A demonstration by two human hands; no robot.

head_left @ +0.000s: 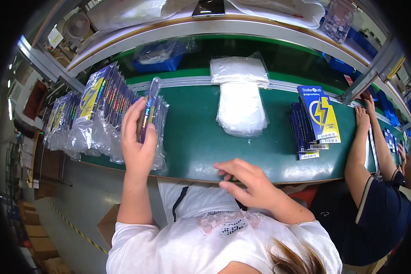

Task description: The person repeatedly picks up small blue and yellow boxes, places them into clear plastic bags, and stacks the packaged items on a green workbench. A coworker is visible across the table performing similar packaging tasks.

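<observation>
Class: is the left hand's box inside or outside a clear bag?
Inside: the clear bag extends past the box at its far end.

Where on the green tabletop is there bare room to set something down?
Two patches of the green tabletop look bare: between the bagged boxes at left and the clear bags mid-table, and between those bags and the blue-and-yellow boxes at right. The left end is crowded; the left hand holds a wrapped box there.

Bagged blue-and-yellow cartons point(92, 102): crowd the left end (left hand point(139, 132) alongside).
Green tabletop point(192, 137): passable either side of the clear plastic bags point(242, 109).
Unbagged cartons point(318, 116): obstruct the right, a co-worker's arm point(357, 160) beyond.
Shelf beam point(214, 28): crosses above the far side.
</observation>
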